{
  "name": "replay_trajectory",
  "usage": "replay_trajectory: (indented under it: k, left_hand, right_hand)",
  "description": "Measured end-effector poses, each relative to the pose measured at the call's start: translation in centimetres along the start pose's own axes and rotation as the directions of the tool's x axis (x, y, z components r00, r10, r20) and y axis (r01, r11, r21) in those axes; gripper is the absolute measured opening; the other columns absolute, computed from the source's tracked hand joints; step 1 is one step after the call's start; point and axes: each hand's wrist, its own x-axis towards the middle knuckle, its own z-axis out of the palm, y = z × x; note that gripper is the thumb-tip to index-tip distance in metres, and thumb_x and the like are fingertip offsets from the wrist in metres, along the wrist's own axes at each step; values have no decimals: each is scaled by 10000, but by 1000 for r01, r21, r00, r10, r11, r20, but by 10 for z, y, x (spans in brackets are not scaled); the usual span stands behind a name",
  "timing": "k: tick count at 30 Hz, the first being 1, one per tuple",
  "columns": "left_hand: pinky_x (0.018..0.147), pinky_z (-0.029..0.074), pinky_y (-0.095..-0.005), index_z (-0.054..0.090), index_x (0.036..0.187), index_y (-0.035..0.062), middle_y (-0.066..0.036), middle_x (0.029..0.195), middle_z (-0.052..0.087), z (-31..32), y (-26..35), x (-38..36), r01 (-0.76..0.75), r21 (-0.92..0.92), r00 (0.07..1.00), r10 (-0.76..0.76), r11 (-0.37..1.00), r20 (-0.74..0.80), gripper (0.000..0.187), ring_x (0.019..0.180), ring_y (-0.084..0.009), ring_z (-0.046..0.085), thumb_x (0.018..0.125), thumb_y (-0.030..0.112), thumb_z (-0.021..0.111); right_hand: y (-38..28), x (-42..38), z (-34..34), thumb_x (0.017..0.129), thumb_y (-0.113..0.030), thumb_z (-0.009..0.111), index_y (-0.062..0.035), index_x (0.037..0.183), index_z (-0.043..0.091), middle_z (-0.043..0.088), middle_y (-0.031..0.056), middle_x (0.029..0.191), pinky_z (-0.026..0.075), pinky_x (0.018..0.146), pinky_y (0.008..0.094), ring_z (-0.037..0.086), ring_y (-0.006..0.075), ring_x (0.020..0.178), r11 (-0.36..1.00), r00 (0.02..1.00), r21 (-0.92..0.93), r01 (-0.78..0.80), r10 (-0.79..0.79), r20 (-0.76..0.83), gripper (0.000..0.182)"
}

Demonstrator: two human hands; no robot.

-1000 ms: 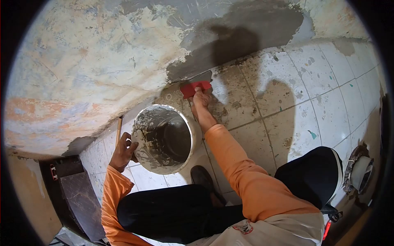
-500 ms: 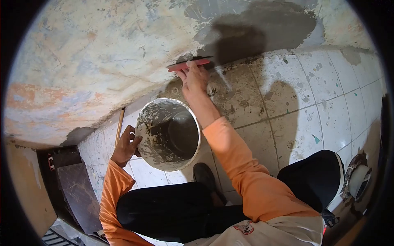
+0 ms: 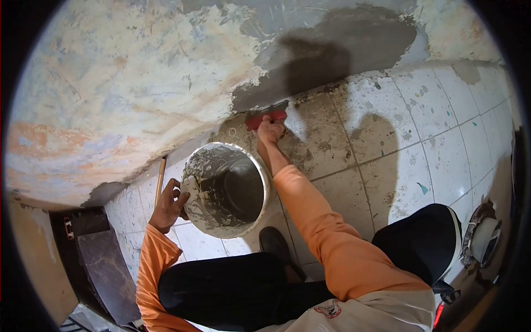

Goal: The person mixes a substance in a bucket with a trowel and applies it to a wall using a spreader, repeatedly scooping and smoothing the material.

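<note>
My right hand (image 3: 271, 130) is closed on a red-handled trowel (image 3: 266, 118), which is low at the foot of the wall, by the floor edge. Wet grey plaster (image 3: 343, 50) covers the lower wall just above it. My left hand (image 3: 170, 207) grips the left rim of a round bucket (image 3: 224, 191), its fingers bent over the edge. Grey mix coats the bucket's inner wall and lies at its bottom. The bucket is tilted, its mouth toward me.
White floor tiles (image 3: 406, 160) carry grey splatters. A wooden stick (image 3: 161, 178) leans near the wall behind my left hand. Dark slabs (image 3: 105, 265) lie at the lower left. A round plaster-crusted object (image 3: 484, 241) is at the right. My dark shoe (image 3: 275, 247) is below the bucket.
My right hand and the trowel have moved down and slightly right, away from the wall's plastered part. Grey plaster now covers a further patch of wall to the left. The left hand still holds the bucket.
</note>
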Motion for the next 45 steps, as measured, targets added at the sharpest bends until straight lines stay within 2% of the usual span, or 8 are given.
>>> replay_trajectory:
  k: [4, 10, 25, 29, 32, 36, 40, 45]
  left_hand:
    - [475, 580, -320, 442, 1145, -1, -183, 892, 670, -1, 2, -3, 0, -24, 1000, 0, 1000, -14, 238, 610, -233, 690, 1031, 146, 591]
    - [422, 540, -315, 422, 1140, 16, -185, 845, 678, 1, 10, 3, -18, -4, 1000, 18, 1000, -11, 246, 526, -226, 653, 1019, 137, 598]
    - [404, 512, -303, 431, 1156, 3, -191, 861, 683, 2, 15, 13, -61, 88, 998, 64, 994, -22, 273, 527, -214, 644, 1000, 144, 604]
    - [390, 493, -299, 439, 1149, 2, -185, 838, 679, 0, 17, 16, -82, 86, 996, 86, 993, -35, 259, 503, -204, 629, 999, 139, 599]
    - [385, 484, -298, 443, 1140, 3, -179, 818, 675, 1, 18, 18, -88, 78, 995, 91, 993, -33, 248, 484, -196, 615, 997, 136, 597]
    - [387, 472, -287, 455, 1200, -16, -173, 839, 677, 3, 23, 19, -96, 99, 994, 100, 990, -36, 295, 505, -183, 615, 991, 133, 600]
    - [392, 464, -277, 461, 1261, -29, -165, 873, 681, 6, 27, 20, -77, 107, 995, 84, 991, -59, 341, 534, -172, 620, 991, 129, 599]
    - [399, 459, -276, 473, 1233, -18, -161, 877, 682, 8, 34, 19, -118, 133, 990, 126, 984, -58, 300, 532, -164, 612, 997, 126, 591]
  right_hand:
    - [-45, -1, 27, 1007, -120, 587, 53, 1330, 489, 603, 182, 1173, 641, 902, 462, 647, 289, 1037, 796, 983, 577, -184, 149, 108, 380]
    - [-144, -79, -40, 987, -120, 535, 68, 1176, 556, 631, 175, 1126, 536, 926, 381, 646, 208, 927, 733, 947, 678, -62, -172, 272, 268]
    - [-8, 103, -69, 961, -103, 586, 31, 1019, 611, 634, 105, 843, 538, 611, 347, 667, 186, 719, 891, 986, 423, 164, -152, -62, 148]
    - [-109, 45, -75, 952, -96, 599, 57, 948, 615, 668, 158, 809, 540, 622, 384, 678, 220, 677, 799, 987, 602, -2, -94, 127, 154]
    - [-156, -2, -78, 989, -74, 549, 54, 1123, 605, 625, 124, 1005, 663, 787, 434, 664, 214, 849, 848, 954, 516, 124, -246, 174, 193]
    - [-171, -41, -77, 948, -107, 605, 63, 883, 612, 632, 134, 735, 525, 625, 386, 658, 182, 719, 744, 859, 502, 441, -511, 2, 183]
    - [-154, -54, -140, 964, -125, 581, 16, 1135, 647, 665, 86, 1035, 650, 816, 416, 675, 158, 910, 827, 900, 541, 153, -343, 270, 230]
    - [-77, 46, -175, 948, -80, 590, 37, 1144, 636, 673, 164, 1123, 680, 719, 401, 722, 249, 926, 824, 999, 565, 43, -49, -5, 233]
